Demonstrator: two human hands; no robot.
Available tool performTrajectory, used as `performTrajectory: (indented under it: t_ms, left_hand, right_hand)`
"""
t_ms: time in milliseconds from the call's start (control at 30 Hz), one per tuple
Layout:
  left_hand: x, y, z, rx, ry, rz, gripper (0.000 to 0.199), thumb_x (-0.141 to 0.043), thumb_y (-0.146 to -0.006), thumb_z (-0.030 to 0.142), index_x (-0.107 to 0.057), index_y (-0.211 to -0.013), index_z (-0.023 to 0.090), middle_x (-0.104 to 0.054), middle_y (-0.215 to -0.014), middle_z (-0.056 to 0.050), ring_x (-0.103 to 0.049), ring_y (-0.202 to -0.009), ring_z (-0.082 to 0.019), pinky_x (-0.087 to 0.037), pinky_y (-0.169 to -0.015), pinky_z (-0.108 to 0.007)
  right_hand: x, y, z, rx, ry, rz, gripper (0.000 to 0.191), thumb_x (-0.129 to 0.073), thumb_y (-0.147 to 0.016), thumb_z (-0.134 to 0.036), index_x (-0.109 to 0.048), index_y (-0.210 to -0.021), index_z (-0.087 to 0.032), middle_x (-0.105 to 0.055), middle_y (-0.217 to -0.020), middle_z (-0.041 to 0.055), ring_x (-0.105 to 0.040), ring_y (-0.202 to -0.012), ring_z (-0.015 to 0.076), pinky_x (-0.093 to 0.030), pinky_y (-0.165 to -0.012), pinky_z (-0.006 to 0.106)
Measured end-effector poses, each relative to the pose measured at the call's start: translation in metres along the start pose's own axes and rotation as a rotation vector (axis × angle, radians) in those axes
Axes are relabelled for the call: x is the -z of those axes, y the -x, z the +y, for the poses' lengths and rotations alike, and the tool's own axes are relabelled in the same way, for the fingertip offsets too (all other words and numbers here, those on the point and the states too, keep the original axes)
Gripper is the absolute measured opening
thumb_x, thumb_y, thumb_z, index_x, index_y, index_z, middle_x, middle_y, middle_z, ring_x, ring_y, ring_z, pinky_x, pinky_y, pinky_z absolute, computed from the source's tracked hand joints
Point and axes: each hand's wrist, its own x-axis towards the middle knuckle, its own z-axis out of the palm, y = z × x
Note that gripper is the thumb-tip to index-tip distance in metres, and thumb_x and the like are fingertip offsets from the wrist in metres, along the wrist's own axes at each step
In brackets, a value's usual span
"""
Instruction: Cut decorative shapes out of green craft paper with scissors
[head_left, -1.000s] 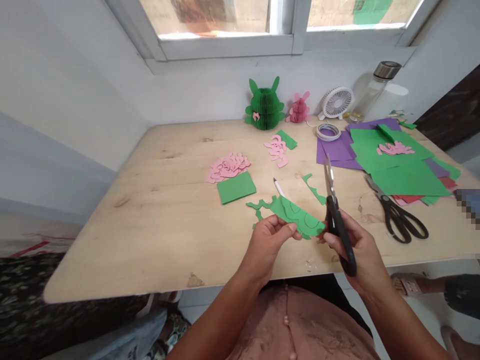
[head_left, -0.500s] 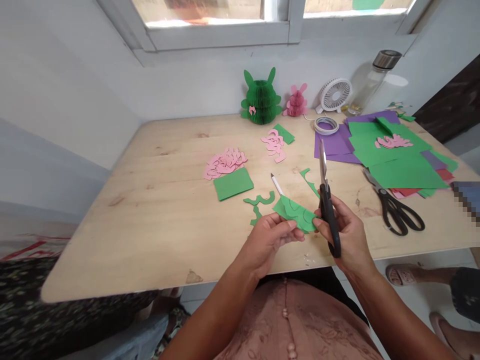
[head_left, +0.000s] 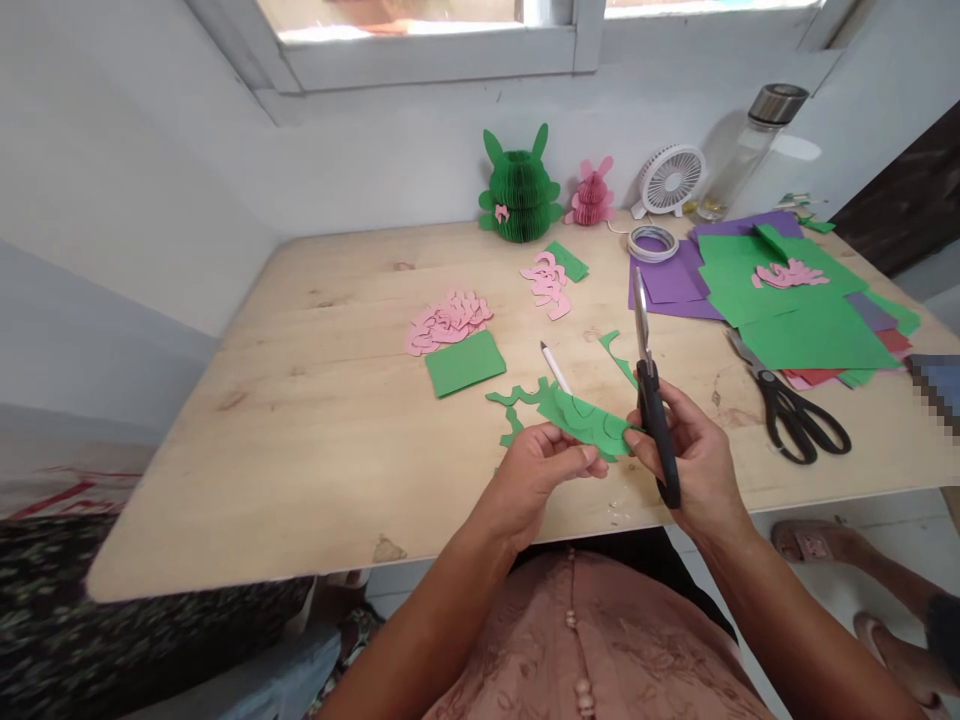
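Change noted: the right hand point(head_left: 697, 450) has come in toward the left hand point(head_left: 544, 465), and its thumb now lies over the right end of the marked green paper point(head_left: 589, 422). The paper is raised just above the tabletop point(head_left: 300, 450), between the two hands. Left grip: closed, thumb above and fingers beneath the paper's near edge. Right grip: closed round the black-handled scissors point(head_left: 651, 390), with thumb and fingertips also at the paper. The blades point up and away, clear of the drawn curves — in my judgement, the piece is being steadied or turned, not cut.

Surface: pale wood, with knots. Beyond the hands lie a white pen point(head_left: 555, 367) and green offcuts point(head_left: 512, 425); farther left, a pile of pink cut-outs point(head_left: 450, 322) touches a green card point(head_left: 466, 364). At right, second scissors point(head_left: 768, 383) lie beside stacked coloured sheets point(head_left: 821, 335), near a tape roll point(head_left: 652, 258).

Room: a green paper figure point(head_left: 520, 200), a smaller pink figure point(head_left: 593, 198), a white fan point(head_left: 672, 180) and a bottle point(head_left: 739, 160) stand along the white wall — a window above.
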Motion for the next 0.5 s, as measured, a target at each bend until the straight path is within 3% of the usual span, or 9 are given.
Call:
performTrajectory:
  t_ms: [500]
  left_hand:
    - [0.0003,-0.0005,0.0004,-0.021,0.017,0.015,0.012,-0.069,-0.072,0.022,-0.069,-0.082,0.014,-0.068,-0.074,-0.004,-0.061,-0.069,-0.014,-0.048,-0.079,-0.032]
  right_hand:
    - [-0.0032,-0.0008,0.0013,0.004,0.01,0.027,0.053,-0.074,-0.067,-0.011,-0.065,-0.116,-0.029,-0.063,-0.073,-0.0041,-0.057,-0.065,0.0115,-0.048,-0.06,0.024]
